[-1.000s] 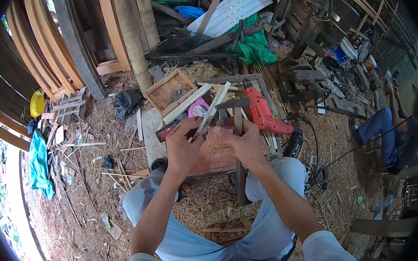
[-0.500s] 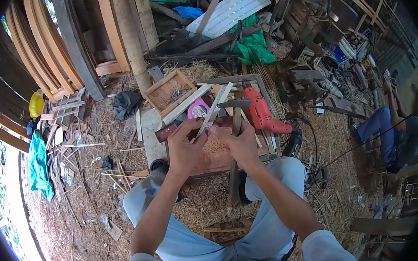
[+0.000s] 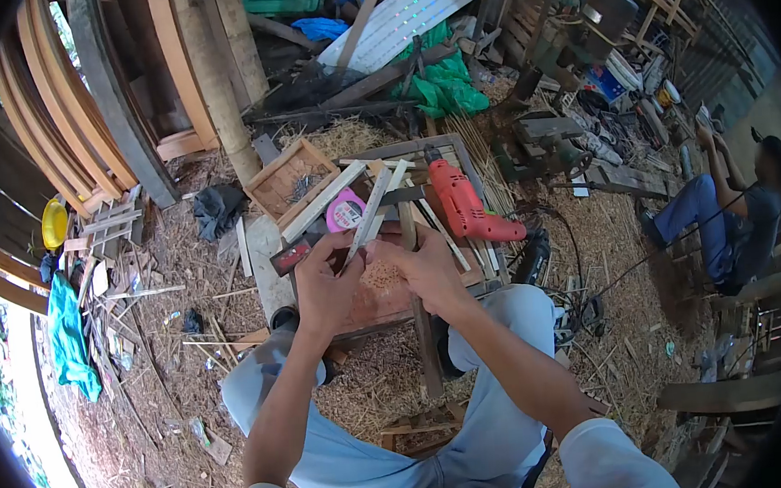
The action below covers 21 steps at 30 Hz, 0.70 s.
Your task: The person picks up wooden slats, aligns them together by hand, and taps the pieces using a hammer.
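My left hand [image 3: 326, 284] pinches a thin pale wooden strip [image 3: 371, 211], which slants up and away over the low work table. My right hand [image 3: 427, 270] is closed around the handle of a hammer [image 3: 428, 346]; its dark head points upward and the handle hangs down between my knees. Thumb and fingertips of that hand meet near the strip's lower end, and whether they pinch something small I cannot make out. Just beyond the strip lies a round pink object with a white label [image 3: 345, 211]. A red power drill [image 3: 468, 203] rests to the right of the hammer head.
A wooden tray [image 3: 263, 192] with nails stands at the table's far left. Sawdust covers part of the table top [image 3: 373, 314]. Wood scraps litter the floor. Cables run at right, where another person [image 3: 727, 208] sits. Boards [image 3: 179, 68] lean at the back left.
The view has shifted slightly, so the surroundings sit further left. Both hands keep their holds on the strip and the hammer, and the hammer handle hangs more upright.
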### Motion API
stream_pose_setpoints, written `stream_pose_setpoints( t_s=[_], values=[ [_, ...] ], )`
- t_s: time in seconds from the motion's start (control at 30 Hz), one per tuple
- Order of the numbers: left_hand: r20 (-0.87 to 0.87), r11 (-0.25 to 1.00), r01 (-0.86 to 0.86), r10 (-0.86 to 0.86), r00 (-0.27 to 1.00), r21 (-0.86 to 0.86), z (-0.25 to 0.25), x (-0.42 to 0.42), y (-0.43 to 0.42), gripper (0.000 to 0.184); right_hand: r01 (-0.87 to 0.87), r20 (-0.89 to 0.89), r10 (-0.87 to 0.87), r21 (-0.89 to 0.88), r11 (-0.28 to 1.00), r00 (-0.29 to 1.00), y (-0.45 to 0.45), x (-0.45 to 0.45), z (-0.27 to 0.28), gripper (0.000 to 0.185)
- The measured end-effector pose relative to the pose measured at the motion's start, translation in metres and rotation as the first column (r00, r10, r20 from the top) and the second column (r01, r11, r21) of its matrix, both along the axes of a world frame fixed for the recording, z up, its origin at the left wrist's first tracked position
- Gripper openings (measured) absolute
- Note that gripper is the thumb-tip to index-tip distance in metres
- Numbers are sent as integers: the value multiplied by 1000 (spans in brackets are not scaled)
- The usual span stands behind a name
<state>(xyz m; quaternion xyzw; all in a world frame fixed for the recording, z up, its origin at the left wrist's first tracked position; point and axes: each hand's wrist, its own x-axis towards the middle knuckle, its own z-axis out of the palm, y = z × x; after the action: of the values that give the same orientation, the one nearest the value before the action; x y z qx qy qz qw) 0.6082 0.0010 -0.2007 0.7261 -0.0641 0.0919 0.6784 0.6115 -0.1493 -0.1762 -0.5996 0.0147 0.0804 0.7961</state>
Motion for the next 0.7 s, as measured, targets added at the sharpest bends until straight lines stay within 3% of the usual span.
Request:
stream_pose_setpoints(
  t_s=[0.1,0.3,0.4,0.47,0.7],
  values=[
    [-46,993,61,-66,997,-106,3,-1,1,18,22,61,-21,-29,999,998,1,1,-10,28],
    [-79,984,89,-102,992,-153,6,-4,2,16,12,57,-12,5,1000,998,0,-4,4,28],
    [-53,976,97,-109,993,-195,4,-5,1,15,26,14,-25,-78,997,1000,-3,-5,7,29],
    [-57,977,107,-119,991,-182,3,-5,4,15,3,64,6,-146,989,998,-5,-3,2,36],
    [-71,981,79,-93,993,-177,6,-3,1,14,64,154,-31,-213,975,988,-4,-2,-3,33]
  ],
)
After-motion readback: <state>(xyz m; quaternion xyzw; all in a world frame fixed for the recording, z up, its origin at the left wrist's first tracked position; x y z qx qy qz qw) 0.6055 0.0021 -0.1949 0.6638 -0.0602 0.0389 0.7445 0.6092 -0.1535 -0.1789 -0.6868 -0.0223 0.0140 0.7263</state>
